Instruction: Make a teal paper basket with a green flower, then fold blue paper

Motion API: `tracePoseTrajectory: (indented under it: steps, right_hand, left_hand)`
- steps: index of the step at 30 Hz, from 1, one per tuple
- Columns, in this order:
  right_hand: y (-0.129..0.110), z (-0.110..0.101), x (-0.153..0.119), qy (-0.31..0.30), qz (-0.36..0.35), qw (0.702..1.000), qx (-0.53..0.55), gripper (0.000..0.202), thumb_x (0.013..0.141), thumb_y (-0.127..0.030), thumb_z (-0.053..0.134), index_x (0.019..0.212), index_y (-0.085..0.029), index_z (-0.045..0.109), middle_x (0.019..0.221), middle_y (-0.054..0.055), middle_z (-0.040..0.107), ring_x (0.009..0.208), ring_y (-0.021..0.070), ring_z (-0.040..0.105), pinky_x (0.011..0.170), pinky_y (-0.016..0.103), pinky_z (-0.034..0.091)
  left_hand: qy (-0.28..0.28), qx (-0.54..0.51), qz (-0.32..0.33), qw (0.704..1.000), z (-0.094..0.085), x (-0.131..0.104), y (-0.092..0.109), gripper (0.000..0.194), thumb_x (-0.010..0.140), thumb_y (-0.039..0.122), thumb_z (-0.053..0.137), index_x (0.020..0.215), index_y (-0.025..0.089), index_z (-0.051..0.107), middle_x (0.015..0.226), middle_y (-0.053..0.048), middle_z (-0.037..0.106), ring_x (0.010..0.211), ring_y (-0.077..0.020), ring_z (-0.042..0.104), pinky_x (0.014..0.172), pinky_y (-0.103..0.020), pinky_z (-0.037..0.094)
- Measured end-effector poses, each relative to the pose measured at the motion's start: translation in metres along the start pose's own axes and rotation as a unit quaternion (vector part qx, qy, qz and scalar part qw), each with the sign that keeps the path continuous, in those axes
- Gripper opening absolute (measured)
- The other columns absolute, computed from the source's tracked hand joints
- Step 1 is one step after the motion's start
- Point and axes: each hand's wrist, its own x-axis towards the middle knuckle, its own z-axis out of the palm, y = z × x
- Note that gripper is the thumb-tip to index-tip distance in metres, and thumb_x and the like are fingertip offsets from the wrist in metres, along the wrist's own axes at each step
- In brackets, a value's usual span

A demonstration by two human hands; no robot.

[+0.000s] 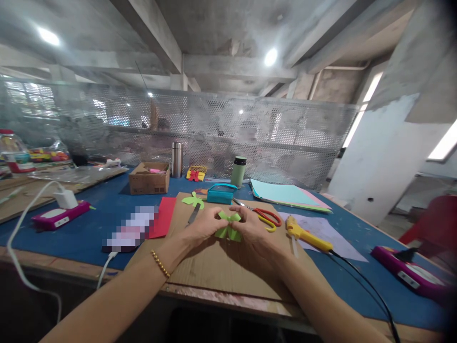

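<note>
At the near middle of the bench (85, 244), a cardboard sheet (203, 271) is laid as working ground, and the shaping done over it is judged to be well advanced. The paper stack (282, 191) at the far right is left flat, as are the lilac sheet (326, 231) and the red sheet (163, 216). By the left hand (207, 224) and the right hand (252, 229), brought close together with fingertips clamped on its upper part from either side, a green paper piece (228, 233) is held over the middle of the cardboard. A bow-like outline has been given to it; whether everything is fastened cannot be told. A green cut-out (193, 201), laid at the cardboard's far left, is held by neither hand and seems yet to be joined to anything.

As for room, the far side is bounded by a perforated screen (214, 114). The most open ground is offered by bare cardboard on the near side of the hands, down towards the bench's near edge. On the right, the cardboard's edge is crossed by the yellow glue gun (310, 238). Beyond the hands, reach is limited by a teal case (220, 194); just beside the right hand, by scissors (268, 211); and near the left, by a grey blade (193, 214).
</note>
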Motion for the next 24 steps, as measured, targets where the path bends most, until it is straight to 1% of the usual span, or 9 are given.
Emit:
tracePoseTrajectory:
  steps: [3,6,11,14,19,24]
  right_hand:
    - [0.0012,0.0002,-0.0013,0.015,0.011,1.0,-0.001,0.044,0.067,-0.021,0.067,0.11,-0.02,0.07,0.108,0.005,0.075,0.1,0.0246,0.069,0.088,0.036,0.055]
    - [0.0012,0.0009,-0.002,0.015,0.023,1.0,0.007,0.043,0.065,-0.021,0.068,0.108,-0.02,0.071,0.102,0.005,0.075,0.095,0.024,0.069,0.085,0.036,0.055]
    - [0.0009,0.0019,-0.0019,0.009,0.033,0.999,0.018,0.043,0.063,-0.022,0.067,0.106,-0.019,0.069,0.099,0.003,0.074,0.089,0.0227,0.068,0.08,0.035,0.055]
    - [0.0021,0.0034,-0.0025,0.015,0.036,0.999,0.023,0.044,0.063,-0.021,0.066,0.107,-0.02,0.07,0.1,0.004,0.074,0.089,0.0232,0.068,0.079,0.035,0.055]
    - [0.0044,0.007,-0.0039,0.027,0.052,0.996,0.072,0.05,0.065,-0.022,0.067,0.115,-0.022,0.068,0.097,0.003,0.074,0.089,0.0232,0.069,0.077,0.033,0.056]
    - [0.0048,0.0073,-0.0038,0.038,0.037,0.996,0.074,0.05,0.065,-0.023,0.068,0.115,-0.021,0.067,0.097,0.003,0.074,0.089,0.0235,0.069,0.079,0.035,0.056]
  left_hand:
    - [-0.006,-0.012,-0.008,1.0,0.001,-0.001,0.0015,0.011,0.069,0.021,0.065,0.069,0.019,0.053,0.058,0.007,0.05,0.051,-0.0086,0.045,0.048,-0.021,0.034]
    - [-0.008,-0.021,-0.025,0.999,0.0026,-0.0032,0.0053,0.01,0.068,0.018,0.063,0.066,0.019,0.052,0.055,0.007,0.048,0.048,-0.0079,0.044,0.047,-0.021,0.032]
    - [-0.003,0.001,-0.039,0.999,0.0036,-0.0054,0.0085,0.01,0.067,0.016,0.062,0.063,0.019,0.053,0.052,0.007,0.049,0.045,-0.0076,0.041,0.044,-0.021,0.029]
    - [0.001,0.011,-0.036,0.999,0.003,-0.0047,0.0071,0.011,0.067,0.016,0.062,0.063,0.019,0.053,0.052,0.007,0.048,0.045,-0.0074,0.041,0.043,-0.02,0.029]
    - [-0.008,-0.021,-0.026,0.999,0.0021,-0.0017,0.0047,0.01,0.067,0.018,0.063,0.065,0.019,0.053,0.054,0.007,0.049,0.047,-0.0075,0.044,0.044,-0.02,0.033]
    - [-0.006,-0.044,-0.027,0.999,0.0017,-0.0006,0.0054,0.015,0.065,0.023,0.067,0.066,0.019,0.053,0.056,0.006,0.051,0.048,-0.0086,0.046,0.044,-0.021,0.038]
